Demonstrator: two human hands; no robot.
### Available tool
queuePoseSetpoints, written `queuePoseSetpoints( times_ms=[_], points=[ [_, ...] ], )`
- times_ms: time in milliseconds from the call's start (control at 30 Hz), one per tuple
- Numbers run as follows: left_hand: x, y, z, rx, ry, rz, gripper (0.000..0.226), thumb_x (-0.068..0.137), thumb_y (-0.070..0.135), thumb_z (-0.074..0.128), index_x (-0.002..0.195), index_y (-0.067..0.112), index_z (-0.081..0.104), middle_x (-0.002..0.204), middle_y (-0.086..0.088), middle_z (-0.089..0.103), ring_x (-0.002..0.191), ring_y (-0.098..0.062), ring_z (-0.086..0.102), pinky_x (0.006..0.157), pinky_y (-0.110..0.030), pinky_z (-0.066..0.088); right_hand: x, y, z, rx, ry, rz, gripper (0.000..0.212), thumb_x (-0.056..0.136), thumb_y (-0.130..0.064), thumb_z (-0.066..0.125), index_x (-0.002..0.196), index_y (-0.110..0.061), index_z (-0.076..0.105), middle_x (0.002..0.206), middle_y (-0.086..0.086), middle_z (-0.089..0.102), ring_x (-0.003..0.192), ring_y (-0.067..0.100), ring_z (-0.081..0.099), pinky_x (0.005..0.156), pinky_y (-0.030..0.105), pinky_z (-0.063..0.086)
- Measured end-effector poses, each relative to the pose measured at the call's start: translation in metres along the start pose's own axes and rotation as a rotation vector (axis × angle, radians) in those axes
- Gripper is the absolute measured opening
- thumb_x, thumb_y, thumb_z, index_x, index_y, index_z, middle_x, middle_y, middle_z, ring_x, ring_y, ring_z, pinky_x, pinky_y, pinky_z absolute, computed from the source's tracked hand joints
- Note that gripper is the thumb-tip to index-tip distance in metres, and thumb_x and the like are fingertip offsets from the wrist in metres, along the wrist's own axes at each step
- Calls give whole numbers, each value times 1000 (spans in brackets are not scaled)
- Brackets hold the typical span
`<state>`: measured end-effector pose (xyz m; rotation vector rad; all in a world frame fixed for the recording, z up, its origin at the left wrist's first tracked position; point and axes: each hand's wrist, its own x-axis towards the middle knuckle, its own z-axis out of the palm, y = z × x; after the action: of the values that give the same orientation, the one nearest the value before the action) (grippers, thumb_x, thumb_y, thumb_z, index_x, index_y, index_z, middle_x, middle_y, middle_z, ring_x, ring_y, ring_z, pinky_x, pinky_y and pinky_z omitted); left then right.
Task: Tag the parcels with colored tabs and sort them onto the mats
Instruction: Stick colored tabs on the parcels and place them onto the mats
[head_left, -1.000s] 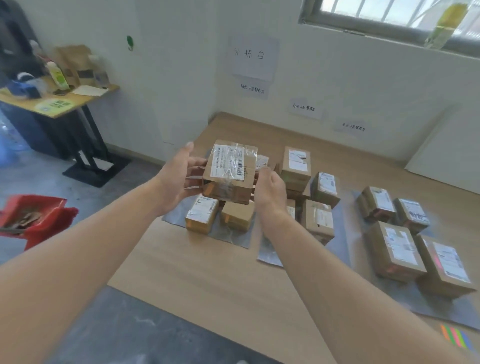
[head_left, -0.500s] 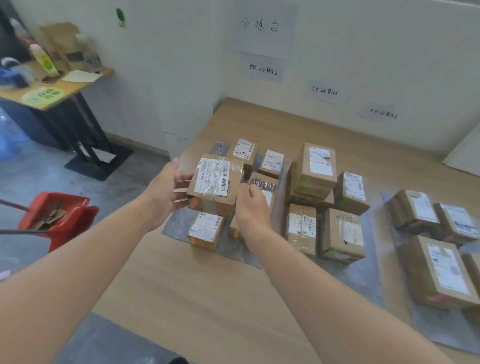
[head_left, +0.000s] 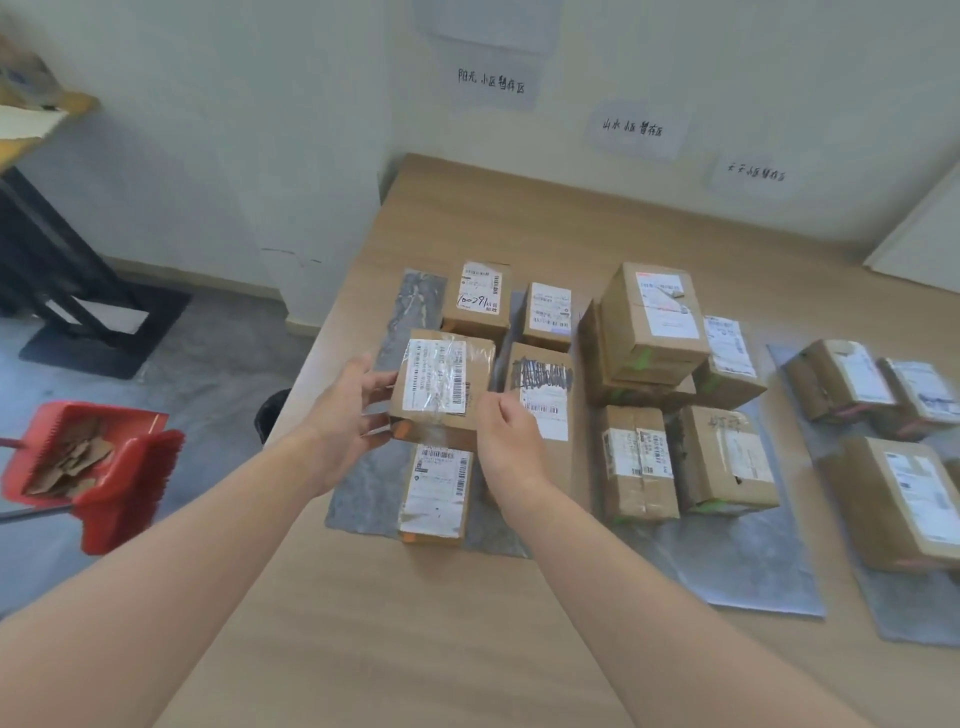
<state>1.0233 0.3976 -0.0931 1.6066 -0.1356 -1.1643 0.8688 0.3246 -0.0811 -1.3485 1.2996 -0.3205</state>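
I hold a small cardboard parcel (head_left: 441, 384) between both hands; it has a white label, clear tape and an orange tab at its lower left corner. My left hand (head_left: 348, 415) grips its left side and my right hand (head_left: 506, 436) grips its right edge. It hovers over the left grey mat (head_left: 363, 493), just above another labelled parcel (head_left: 436, 493) and beside a parcel with scribbled-out writing (head_left: 543, 395). Several parcels with green tabs lie on the middle mat (head_left: 737, 561). More parcels lie on the right mat (head_left: 909, 618).
The mats lie on a wooden table (head_left: 415, 623) against a white wall with three handwritten paper signs (head_left: 491, 83). A red dustpan (head_left: 98, 467) with cardboard scraps stands on the floor to the left, with a dark bin (head_left: 270, 415) at the table's edge.
Both hands have lowered the parcel toward the left mat. The view has tilted down and moved closer to the table.
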Motion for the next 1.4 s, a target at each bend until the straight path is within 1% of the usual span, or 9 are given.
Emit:
queuePoseSetpoints(
  times_ms=[167, 333, 500, 833, 933, 1033, 1200, 1300, 1400],
  points=[
    [30, 2, -4, 35, -77, -23, 51, 108, 51, 26, 119, 24, 67, 122, 3, 69, 112, -25, 65, 92, -36, 51, 22, 2, 16, 31, 11, 78, 34, 106, -46, 39, 105, -27, 67, 102, -3, 73, 99, 17, 67, 81, 32, 50],
    [47, -1, 1, 72, -131, -54, 45, 107, 52, 27, 118, 32, 66, 128, 7, 67, 117, -23, 61, 91, -34, 50, 42, 4, 22, 82, 12, 123, 38, 107, -47, 34, 115, -31, 68, 109, -12, 72, 103, 8, 64, 78, 26, 47],
    [58, -9, 8, 63, -145, -50, 42, 107, 53, 26, 112, 37, 65, 122, 15, 66, 122, -16, 56, 107, -38, 41, 59, 13, 32, 58, 19, 180, 62, 95, -66, 31, 144, -36, 52, 142, -10, 60, 130, 15, 54, 111, 43, 43],
    [51, 5, 25, 183, -96, -8, 37, 104, 60, 30, 133, 43, 45, 147, 13, 45, 140, -14, 35, 121, -43, 23, 62, 4, 18, 111, 66, 186, 62, 89, -61, 32, 133, -24, 53, 150, -2, 53, 139, 22, 47, 117, 47, 36],
    [32, 19, 39, 245, -99, 60, 28, 106, 56, 28, 107, 42, 52, 114, 24, 56, 117, -3, 51, 114, -32, 29, 53, -7, 9, 143, 92, 157, 51, 91, -54, 31, 125, -25, 55, 148, 1, 56, 137, 25, 49, 115, 46, 39],
    [7, 36, 55, 273, -138, 118, 42, 107, 53, 28, 92, 37, 64, 73, 25, 72, 72, 8, 63, 76, -18, 43, 36, -19, -2, 165, 103, 120, 35, 93, -51, 30, 114, -33, 51, 147, 2, 57, 139, 26, 49, 114, 44, 39],
    [-24, 43, 74, 238, -174, 210, 42, 106, 55, 28, 133, 36, 54, 119, 24, 50, 104, 4, 48, 96, -22, 27, 6, -27, -27, 223, 125, 66, 45, 105, -42, 32, 130, -20, 62, 131, 0, 66, 124, 21, 57, 107, 40, 44],
    [-46, 48, 85, 248, -191, 233, 46, 104, 57, 30, 138, 37, 54, 132, 17, 53, 115, 8, 52, 97, -14, 32, -14, -33, -45, 238, 147, 37, 41, 100, -47, 35, 112, -26, 68, 115, -2, 72, 113, 20, 63, 103, 42, 48],
    [-67, 49, 97, 253, -196, 229, 58, 98, 65, 34, 145, 35, 49, 151, 12, 46, 138, -7, 40, 110, -35, 21, -29, -35, -66, 282, 156, -16, 39, 100, -47, 37, 100, -22, 66, 104, 5, 72, 97, 19, 64, 99, 45, 50]
  ],
)
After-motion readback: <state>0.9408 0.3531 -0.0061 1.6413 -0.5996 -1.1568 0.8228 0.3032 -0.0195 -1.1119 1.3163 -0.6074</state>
